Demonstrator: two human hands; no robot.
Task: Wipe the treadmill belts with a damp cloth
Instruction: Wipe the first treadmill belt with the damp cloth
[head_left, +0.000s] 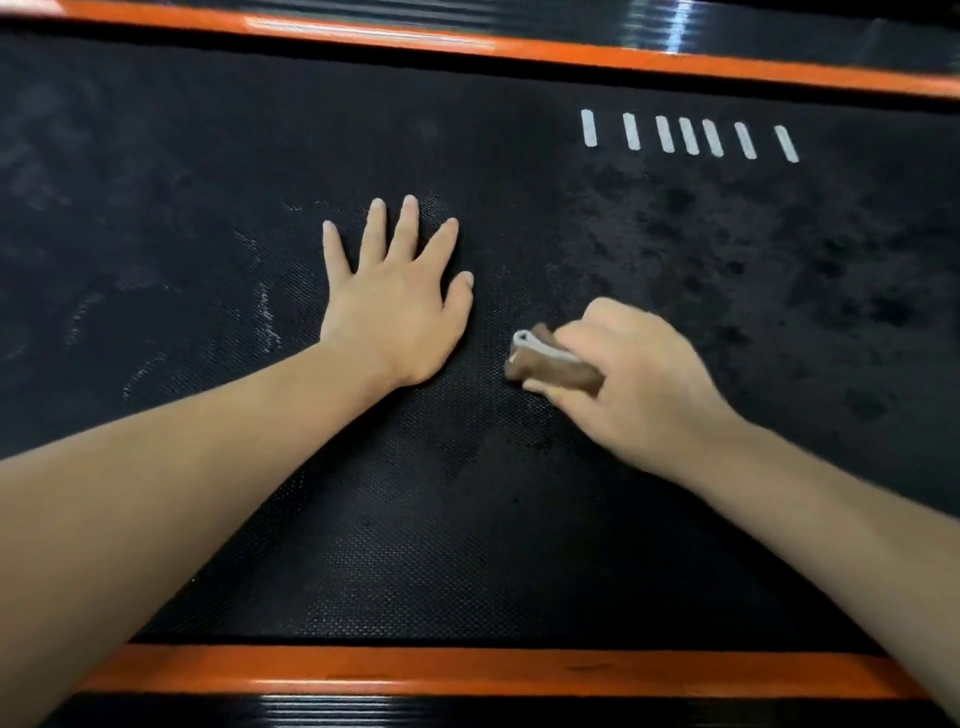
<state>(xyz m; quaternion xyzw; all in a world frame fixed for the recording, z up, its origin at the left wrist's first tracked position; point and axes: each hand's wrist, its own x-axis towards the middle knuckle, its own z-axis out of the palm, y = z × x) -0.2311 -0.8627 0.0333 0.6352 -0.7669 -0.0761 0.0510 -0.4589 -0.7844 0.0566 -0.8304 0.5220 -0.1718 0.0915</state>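
Note:
The black textured treadmill belt (467, 545) fills most of the head view. My left hand (397, 306) lies flat on it, palm down, fingers spread, holding nothing. To its right, my right hand (634, 384) grips a folded brown cloth with a white edge (550, 364) and presses it against the belt. The cloth sticks out to the left of my fingers. The belt looks darker and blotchy to the right of the cloth, and dusty with pale streaks at the left.
Orange side strips run along the near edge (467, 670) and the far edge (519, 49) of the belt, with ribbed black side rails (467, 714) beyond them. Several short white marks (688, 135) are printed on the belt at the upper right.

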